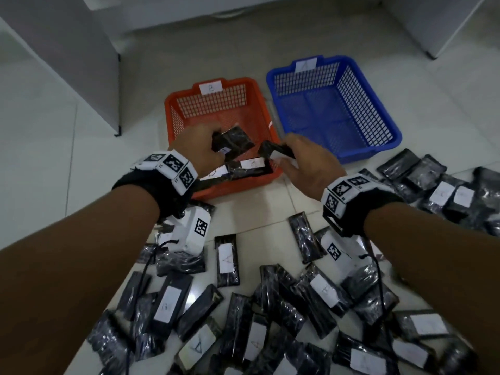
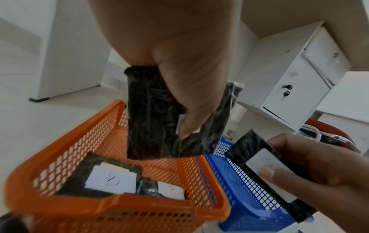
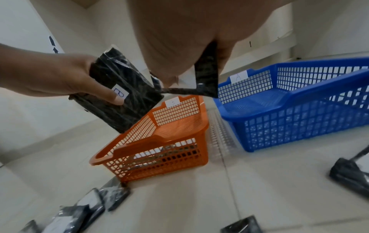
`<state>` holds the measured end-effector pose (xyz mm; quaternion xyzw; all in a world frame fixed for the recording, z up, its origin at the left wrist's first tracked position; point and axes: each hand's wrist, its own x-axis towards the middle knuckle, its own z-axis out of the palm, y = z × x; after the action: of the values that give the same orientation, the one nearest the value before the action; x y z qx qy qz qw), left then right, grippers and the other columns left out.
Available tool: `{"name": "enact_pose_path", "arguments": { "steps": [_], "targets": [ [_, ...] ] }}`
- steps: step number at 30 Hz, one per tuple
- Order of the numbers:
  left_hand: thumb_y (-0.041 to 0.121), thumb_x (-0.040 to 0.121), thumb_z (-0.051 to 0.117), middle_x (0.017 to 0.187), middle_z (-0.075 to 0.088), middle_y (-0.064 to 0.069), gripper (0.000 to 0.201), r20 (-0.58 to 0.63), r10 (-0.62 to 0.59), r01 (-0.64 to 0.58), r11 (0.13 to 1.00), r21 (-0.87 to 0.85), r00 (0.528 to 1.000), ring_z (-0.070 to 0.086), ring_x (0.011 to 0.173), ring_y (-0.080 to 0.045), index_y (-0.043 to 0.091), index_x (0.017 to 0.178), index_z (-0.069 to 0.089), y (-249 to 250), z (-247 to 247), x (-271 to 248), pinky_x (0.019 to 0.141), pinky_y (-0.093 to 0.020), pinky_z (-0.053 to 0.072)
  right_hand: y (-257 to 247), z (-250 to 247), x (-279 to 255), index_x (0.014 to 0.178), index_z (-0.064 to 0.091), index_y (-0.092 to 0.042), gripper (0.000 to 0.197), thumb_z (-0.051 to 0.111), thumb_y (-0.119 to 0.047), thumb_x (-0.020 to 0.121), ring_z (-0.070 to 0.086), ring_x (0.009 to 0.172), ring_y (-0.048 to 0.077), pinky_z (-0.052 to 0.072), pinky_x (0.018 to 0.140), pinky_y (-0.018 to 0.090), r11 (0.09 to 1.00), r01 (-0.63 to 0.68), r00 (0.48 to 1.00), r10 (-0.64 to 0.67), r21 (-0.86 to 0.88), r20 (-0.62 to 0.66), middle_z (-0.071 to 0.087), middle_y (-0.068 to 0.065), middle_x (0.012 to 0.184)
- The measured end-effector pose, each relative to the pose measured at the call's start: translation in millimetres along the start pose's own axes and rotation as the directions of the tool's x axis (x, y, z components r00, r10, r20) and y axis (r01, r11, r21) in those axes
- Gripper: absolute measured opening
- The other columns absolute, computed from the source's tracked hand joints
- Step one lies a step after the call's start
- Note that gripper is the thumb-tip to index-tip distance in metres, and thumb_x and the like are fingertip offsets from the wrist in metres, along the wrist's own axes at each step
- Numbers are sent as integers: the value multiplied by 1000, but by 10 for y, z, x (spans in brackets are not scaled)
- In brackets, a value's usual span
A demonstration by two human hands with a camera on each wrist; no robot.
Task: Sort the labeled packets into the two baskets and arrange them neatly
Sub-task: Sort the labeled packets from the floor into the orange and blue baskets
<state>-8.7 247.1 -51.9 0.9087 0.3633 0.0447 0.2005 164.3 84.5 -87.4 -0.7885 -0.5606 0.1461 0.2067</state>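
Barely begun: the orange basket (image 1: 271, 136) holds two packets, the blue basket (image 1: 384, 109) none. Each hand, left hand (image 1: 198, 143) and right hand (image 1: 305, 163), grips another black packet; dozens (image 1: 227, 259) remain on the floor.

An office-like room: pale tiled floor (image 1: 40, 163), a white locked cabinet (image 2: 295, 88) and grey furniture panels (image 1: 81, 50).

Two baskets stand side by side on the floor (image 1: 40, 147): basket B (image 1: 173, 104) left with two packets (image 1: 253, 164) inside, basket A (image 1: 359, 66) right. Loose packets (image 1: 227, 259) lie scattered nearer.
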Motion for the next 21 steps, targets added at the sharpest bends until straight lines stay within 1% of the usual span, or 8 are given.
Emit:
{"name": "enact_pose_path", "arguments": {
  "steps": [3, 7, 10, 11, 13, 16, 18, 21],
  "targets": [
    [20, 80, 73, 81, 64, -7, 14, 140, 15, -35, 989, 145, 990, 61, 78, -27, 10, 79, 64, 84, 92, 264, 66, -32, 46, 203, -138, 175, 117, 48, -20, 21, 49, -26, 97, 59, 93, 32, 43, 78, 40, 984, -23, 999, 17, -178, -33, 57, 3, 116],
    [21, 85, 68, 88, 68, -16, 21, 314, -117, 49, 975, 217, 942, 63, 81, -32, 0, 90, 68, 118, 416, 479, 66, -31, 45, 523, -203, 322, 117, 49, -19, 22, 49, -15, 95, 56, 94, 32, 35, 84, 41, 941, -62, 998, 61, -333, -14, 54, 4, 112],
    [20, 83, 69, 94, 67, -12, 20, 363, -178, 90, 965, 247, 915, 62, 86, -29, 4, 95, 67, 111, 602, 562, 72, -33, 51, 751, -190, 363, 120, 48, -19, 30, 49, -9, 92, 56, 100, 31, 33, 94, 45, 938, -67, 992, 100, -339, 80, 53, 5, 115],
    [19, 81, 71, 98, 66, -9, 21, 346, -193, 111, 964, 241, 918, 62, 89, -28, 9, 99, 66, 96, 640, 571, 75, -35, 53, 814, -189, 370, 122, 47, -19, 31, 48, -9, 92, 56, 101, 31, 32, 96, 47, 942, -74, 987, 117, -326, 114, 53, 5, 117],
    [17, 77, 72, 109, 66, -10, 40, 261, -205, 147, 963, 226, 943, 62, 97, -29, 17, 115, 61, 63, 725, 556, 80, -36, 53, 911, -177, 388, 125, 45, -18, 33, 49, -12, 92, 53, 106, 31, 32, 98, 49, 948, -81, 974, 141, -309, 176, 53, 6, 121],
    [20, 78, 70, 122, 61, -14, 58, 28, -123, 115, 972, 207, 992, 59, 107, -35, 21, 132, 51, 112, 862, 475, 88, -42, 51, 991, -139, 448, 129, 43, -16, 37, 51, -20, 93, 51, 113, 32, 31, 100, 51, 944, -104, 961, 176, -312, 212, 52, 8, 127],
    [23, 79, 68, 119, 62, -13, 51, -111, 4, 14, 987, 161, 994, 59, 106, -35, 17, 128, 55, 262, 945, 432, 89, -42, 49, 1025, -112, 503, 137, 38, -16, 45, 50, -24, 94, 47, 121, 32, 28, 105, 54, 935, -138, 951, 217, -325, 220, 49, 10, 134],
    [23, 80, 64, 108, 65, -10, 36, -159, 201, -185, 977, 110, 967, 59, 99, -30, 13, 115, 63, 544, 1070, 396, 84, -36, 46, 1078, -74, 547, 154, 12, -17, 63, 41, -28, 100, 28, 139, 34, 19, 112, 60, 928, -175, 936, 260, -329, 236, 29, 10, 153]
  ]
}}
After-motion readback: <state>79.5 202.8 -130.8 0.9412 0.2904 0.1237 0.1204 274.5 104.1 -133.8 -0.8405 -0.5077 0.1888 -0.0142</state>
